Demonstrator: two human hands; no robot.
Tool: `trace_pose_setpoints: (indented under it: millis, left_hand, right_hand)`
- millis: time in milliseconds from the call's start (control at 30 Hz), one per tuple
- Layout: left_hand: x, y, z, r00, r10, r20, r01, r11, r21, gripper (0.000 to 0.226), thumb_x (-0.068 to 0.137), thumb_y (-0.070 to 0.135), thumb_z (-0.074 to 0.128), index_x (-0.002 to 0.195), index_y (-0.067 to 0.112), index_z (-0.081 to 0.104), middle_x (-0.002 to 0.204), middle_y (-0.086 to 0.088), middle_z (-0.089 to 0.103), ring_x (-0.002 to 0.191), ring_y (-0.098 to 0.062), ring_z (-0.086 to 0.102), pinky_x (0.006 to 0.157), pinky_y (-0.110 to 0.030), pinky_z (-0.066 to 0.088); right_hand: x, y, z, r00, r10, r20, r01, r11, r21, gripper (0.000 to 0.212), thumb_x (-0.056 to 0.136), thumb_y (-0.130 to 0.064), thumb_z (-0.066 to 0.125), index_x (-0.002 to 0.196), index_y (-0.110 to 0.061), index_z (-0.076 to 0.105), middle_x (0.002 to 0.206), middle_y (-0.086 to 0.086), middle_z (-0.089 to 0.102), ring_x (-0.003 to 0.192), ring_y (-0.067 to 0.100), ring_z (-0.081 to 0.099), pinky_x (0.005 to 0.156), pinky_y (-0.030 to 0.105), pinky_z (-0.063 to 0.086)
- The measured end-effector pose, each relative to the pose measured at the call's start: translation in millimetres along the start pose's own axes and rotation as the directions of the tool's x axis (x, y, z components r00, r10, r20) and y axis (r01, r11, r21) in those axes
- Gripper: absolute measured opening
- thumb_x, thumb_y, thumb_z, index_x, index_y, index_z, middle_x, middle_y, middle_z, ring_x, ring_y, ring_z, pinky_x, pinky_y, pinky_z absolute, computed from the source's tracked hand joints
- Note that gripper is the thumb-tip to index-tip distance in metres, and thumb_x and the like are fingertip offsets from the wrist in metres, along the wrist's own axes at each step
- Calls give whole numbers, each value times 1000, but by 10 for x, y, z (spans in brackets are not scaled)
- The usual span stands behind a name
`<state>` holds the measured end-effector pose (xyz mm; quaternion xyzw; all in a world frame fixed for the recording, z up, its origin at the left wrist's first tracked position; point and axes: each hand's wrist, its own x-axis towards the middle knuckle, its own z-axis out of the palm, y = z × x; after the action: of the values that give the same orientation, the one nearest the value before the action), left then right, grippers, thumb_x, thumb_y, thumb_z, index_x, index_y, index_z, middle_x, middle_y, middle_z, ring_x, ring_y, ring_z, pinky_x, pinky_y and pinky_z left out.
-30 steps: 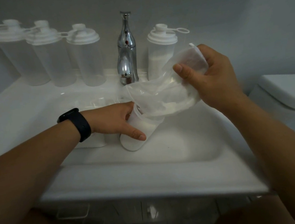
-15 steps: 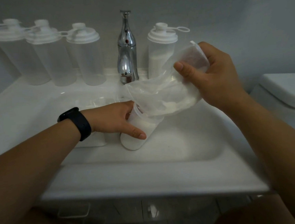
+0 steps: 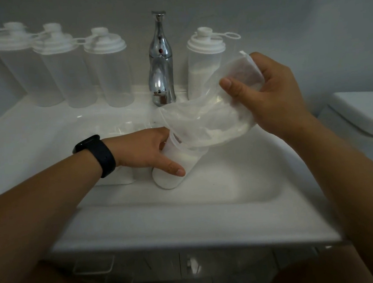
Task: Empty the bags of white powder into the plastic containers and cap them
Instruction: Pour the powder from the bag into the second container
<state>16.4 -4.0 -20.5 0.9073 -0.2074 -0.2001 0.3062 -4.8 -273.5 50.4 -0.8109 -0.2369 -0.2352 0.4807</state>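
Note:
An open plastic container (image 3: 184, 164), partly filled with white powder, leans tilted in the sink basin. My left hand (image 3: 147, 151) grips it around the upper part, thumb laid along its side. My right hand (image 3: 269, 93) holds up the bottom end of a clear plastic bag (image 3: 208, 121). The bag's mouth sits at the container's rim, and a little white powder lies inside the bag's lower fold. A capped container (image 3: 205, 68) with powder stands behind the bag, right of the tap.
Three capped empty containers (image 3: 66, 72) stand in a row at the back left of the white sink (image 3: 188, 222). A chrome tap (image 3: 160, 62) rises at the back centre. More clear plastic lies in the basin behind my left hand. A white toilet (image 3: 363, 114) is at right.
My right hand has lifted the bag's end slightly higher and tipped it. The powder in the bag has slid a little toward the container. My left hand has held still.

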Motion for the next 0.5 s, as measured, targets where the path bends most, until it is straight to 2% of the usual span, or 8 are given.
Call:
trace_pose_setpoints:
  millis: [167, 333, 467, 500]
  left_hand:
    - [-56, 122, 26, 993, 80, -86, -82, 997, -15, 76, 52, 61, 90, 120, 34, 68, 112, 21, 73, 103, 1, 68, 97, -26, 54]
    - [-56, 155, 25, 979, 127, -160, -143, 986, -91, 62, 56, 48, 89, 112, 41, 63, 103, 38, 69, 100, 11, 65, 83, -6, 48]
    - [-33, 118, 49, 986, 111, -121, -123, 988, -95, 67, 55, 51, 91, 115, 36, 66, 108, 21, 74, 100, 0, 70, 89, -18, 55]
    - [-29, 117, 59, 987, 117, -108, -127, 988, -84, 65, 55, 50, 91, 114, 37, 66, 107, 23, 74, 99, 1, 69, 88, -16, 54]
  right_hand:
    - [-2, -11, -7, 1000, -1, -12, 1, 1000, -1, 18, 94, -28, 74, 99, -15, 64, 85, -13, 66, 74, -2, 64, 66, 12, 49]
    - [11, -7, -31, 999, 9, -34, -8, 1000, 27, 19, 94, -29, 74, 102, -13, 66, 87, -8, 68, 77, 2, 65, 69, 17, 52]
    - [9, 16, -18, 1000, 24, -13, -23, 999, 37, 18, 94, -29, 74, 103, -15, 67, 89, -6, 70, 80, 8, 68, 71, 22, 55]
    - [10, 22, -11, 1000, 28, -8, -28, 999, 36, 18, 94, -29, 75, 102, -16, 67, 89, -6, 70, 80, 9, 69, 71, 23, 55]
